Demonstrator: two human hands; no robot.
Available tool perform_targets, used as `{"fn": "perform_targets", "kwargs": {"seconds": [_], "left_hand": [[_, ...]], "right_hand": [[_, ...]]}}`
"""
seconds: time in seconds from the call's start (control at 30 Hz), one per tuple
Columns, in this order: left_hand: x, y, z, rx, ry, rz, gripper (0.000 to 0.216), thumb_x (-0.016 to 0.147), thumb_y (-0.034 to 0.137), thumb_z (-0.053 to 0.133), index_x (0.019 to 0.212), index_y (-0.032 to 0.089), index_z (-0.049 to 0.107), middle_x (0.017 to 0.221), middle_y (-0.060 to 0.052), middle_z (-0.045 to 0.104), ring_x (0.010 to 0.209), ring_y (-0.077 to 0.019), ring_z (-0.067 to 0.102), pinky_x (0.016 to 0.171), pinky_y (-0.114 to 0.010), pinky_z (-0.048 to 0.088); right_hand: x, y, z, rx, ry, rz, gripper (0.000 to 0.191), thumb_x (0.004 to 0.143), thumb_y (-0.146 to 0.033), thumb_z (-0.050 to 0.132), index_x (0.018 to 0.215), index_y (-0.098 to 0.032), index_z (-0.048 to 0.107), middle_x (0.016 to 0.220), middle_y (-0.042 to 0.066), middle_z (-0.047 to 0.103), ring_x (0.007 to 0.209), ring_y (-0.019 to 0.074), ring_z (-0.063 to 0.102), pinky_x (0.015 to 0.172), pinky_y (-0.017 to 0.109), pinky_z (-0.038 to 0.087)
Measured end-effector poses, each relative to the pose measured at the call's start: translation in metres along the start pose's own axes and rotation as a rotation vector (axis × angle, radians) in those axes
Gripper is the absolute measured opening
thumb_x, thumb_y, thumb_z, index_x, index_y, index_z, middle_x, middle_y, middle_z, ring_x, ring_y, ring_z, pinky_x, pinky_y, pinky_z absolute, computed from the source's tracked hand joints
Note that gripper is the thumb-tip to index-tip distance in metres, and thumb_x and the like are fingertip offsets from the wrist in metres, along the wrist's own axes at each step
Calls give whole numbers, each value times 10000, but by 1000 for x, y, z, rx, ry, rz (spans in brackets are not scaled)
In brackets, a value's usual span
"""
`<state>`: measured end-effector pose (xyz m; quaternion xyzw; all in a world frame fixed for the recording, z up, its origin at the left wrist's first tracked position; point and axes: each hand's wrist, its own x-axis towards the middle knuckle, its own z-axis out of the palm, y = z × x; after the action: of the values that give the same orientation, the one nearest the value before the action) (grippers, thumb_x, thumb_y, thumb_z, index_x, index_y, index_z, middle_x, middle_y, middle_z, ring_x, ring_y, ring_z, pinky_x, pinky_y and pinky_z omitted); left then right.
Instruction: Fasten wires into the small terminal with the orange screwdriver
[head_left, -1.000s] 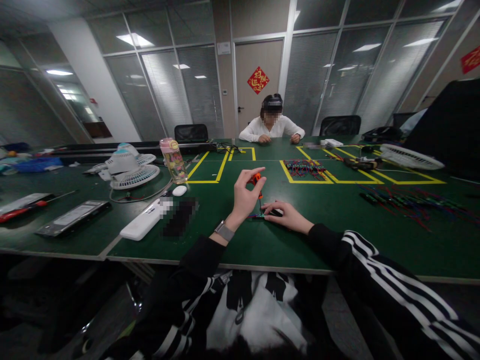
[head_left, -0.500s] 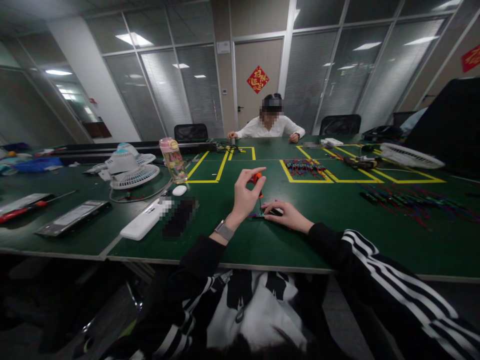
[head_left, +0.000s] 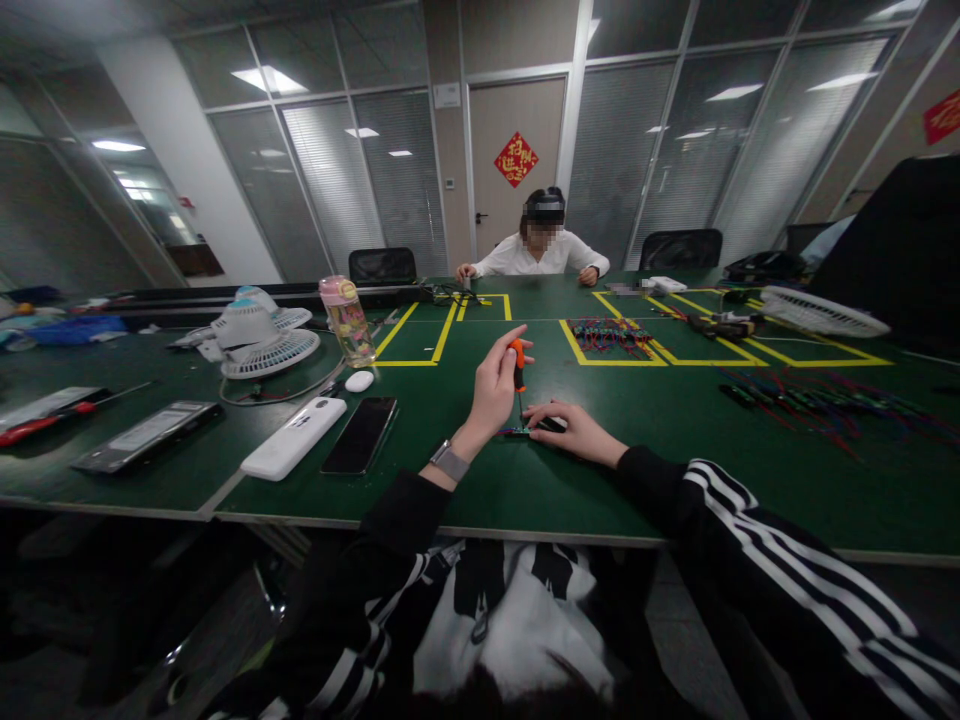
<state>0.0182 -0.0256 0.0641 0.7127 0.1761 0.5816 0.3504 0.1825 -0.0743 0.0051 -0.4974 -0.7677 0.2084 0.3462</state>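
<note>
My left hand (head_left: 495, 380) is closed on the orange and black handle of a screwdriver (head_left: 519, 366), its thumb and fingers along the grip. The screwdriver stands nearly upright, its thin shaft running down to a small green circuit board (head_left: 516, 433) on the table. Thin coloured wires show at the board's left end. My right hand (head_left: 574, 432) rests on the table at the board's right end, fingertips pinched against it and fingers bent. The exact spot where the tip meets the board is too small to make out.
On the green table (head_left: 450, 500), a phone (head_left: 360, 436), a white power bank (head_left: 294, 440) and a pink-lidded bottle (head_left: 347, 320) stand to the left. Wired boards lie in a pile (head_left: 611, 338) ahead and another bundle (head_left: 832, 400) at right. A person (head_left: 544, 245) sits opposite.
The fingers of my left hand have shifted around the screwdriver handle, from a raised, arched thumb-and-finger hold to lying along it. My right hand and the board have stayed in place.
</note>
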Motion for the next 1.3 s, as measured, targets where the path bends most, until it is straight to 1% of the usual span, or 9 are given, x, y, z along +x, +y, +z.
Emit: {"fn": "perform_targets", "kwargs": {"seconds": [0.17, 0.27, 0.4, 0.5, 0.73, 0.97, 1.07, 1.23, 1.3], "left_hand": [[0, 0, -1, 52, 15, 0, 317, 955, 324, 458, 1238, 234, 569, 1022, -50, 642, 799, -125, 621, 743, -260, 506], [0, 2, -2, 132, 30, 44, 283, 927, 320, 523, 1182, 238, 612, 1015, -46, 627, 846, -136, 597, 787, -264, 493], [-1, 6, -3, 112, -11, 62, 302, 966, 298, 434, 1217, 257, 598, 1088, -55, 620, 958, -152, 598, 858, -288, 484], [-1, 5, -3, 27, -49, 43, 337, 975, 275, 405, 1279, 260, 550, 1147, -61, 618, 938, -143, 621, 856, -296, 493], [-2, 6, -3, 197, 47, 113, 259, 874, 300, 608, 1120, 230, 652, 973, -35, 576, 876, -135, 566, 801, -245, 479], [-1, 4, -3, 51, -23, 63, 336, 976, 283, 405, 1264, 238, 572, 1123, -62, 627, 950, -147, 617, 860, -289, 481], [-1, 3, -2, 30, -6, 55, 315, 949, 280, 474, 1236, 221, 589, 1056, -61, 645, 880, -140, 622, 802, -271, 494], [-2, 7, -2, 180, 66, 124, 214, 868, 247, 612, 1073, 213, 663, 955, -38, 580, 871, -137, 567, 790, -248, 478], [-2, 8, -3, 212, 75, 122, 212, 862, 252, 622, 1066, 218, 664, 959, -37, 560, 872, -137, 557, 793, -246, 475]], "right_hand": [[0, 1, 0, -7, 1, -12, 190, 780, -380, 661, 891, -233, 705, 1133, 83, 725, 1146, 295, 629, 1129, 614, 211], [0, 2, 0, -7, 2, -20, 184, 782, -373, 658, 898, -238, 707, 1132, 78, 725, 1142, 295, 631, 1128, 610, 220], [0, 1, 0, -4, 2, -24, 189, 784, -358, 653, 919, -236, 704, 1122, 77, 729, 1141, 298, 632, 1130, 608, 213], [-1, 0, 0, -3, -4, -28, 183, 788, -351, 645, 918, -232, 696, 1117, 78, 731, 1140, 294, 633, 1133, 609, 201], [-1, 0, -1, -2, -17, -29, 166, 788, -339, 645, 909, -232, 683, 1142, 81, 720, 1150, 289, 625, 1138, 605, 184], [-1, 0, -1, -7, -23, -18, 172, 776, -332, 654, 912, -230, 677, 1151, 79, 717, 1158, 288, 621, 1138, 609, 184], [-1, 1, -1, -3, -23, -3, 173, 766, -333, 661, 904, -228, 679, 1154, 79, 716, 1158, 291, 621, 1138, 611, 178], [0, 5, 1, 0, -8, -5, 159, 761, -330, 665, 879, -224, 672, 1163, 83, 712, 1155, 292, 622, 1134, 613, 185], [0, 6, 2, 4, -6, -6, 150, 761, -330, 664, 864, -221, 667, 1155, 85, 715, 1149, 293, 626, 1135, 613, 184]]}}
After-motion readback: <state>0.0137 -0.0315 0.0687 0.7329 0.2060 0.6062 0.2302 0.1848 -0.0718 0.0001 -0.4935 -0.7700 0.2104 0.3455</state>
